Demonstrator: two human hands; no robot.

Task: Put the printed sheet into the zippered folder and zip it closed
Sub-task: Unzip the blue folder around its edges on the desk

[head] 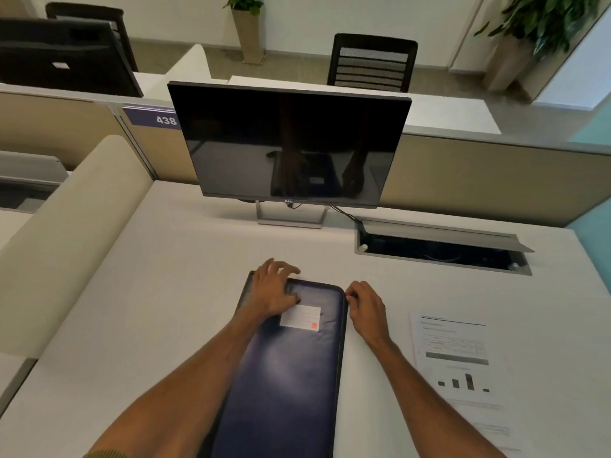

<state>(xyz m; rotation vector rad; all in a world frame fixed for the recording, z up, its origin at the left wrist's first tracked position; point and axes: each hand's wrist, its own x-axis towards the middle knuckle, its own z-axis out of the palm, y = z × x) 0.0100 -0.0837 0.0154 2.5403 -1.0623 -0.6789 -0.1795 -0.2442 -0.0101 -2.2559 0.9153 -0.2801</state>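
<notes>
A dark blue zippered folder [284, 375] with a white label lies flat on the white desk in front of me, long side running away from me. My left hand [272, 290] rests flat on its far left corner, fingers spread. At the folder's far right corner, my right hand [365, 304] has its fingers pinched together on the zipper edge; the zipper pull itself is hidden. The printed sheet [459, 361], with text, a table and a small bar chart, lies on the desk to the right of the folder, apart from both hands.
A dark Dell monitor [291, 143] stands at the back of the desk [165, 292]. An open cable tray [439, 252] is recessed at the back right. Beige partitions border the desk on the left and rear. Office chairs and potted plants stand beyond.
</notes>
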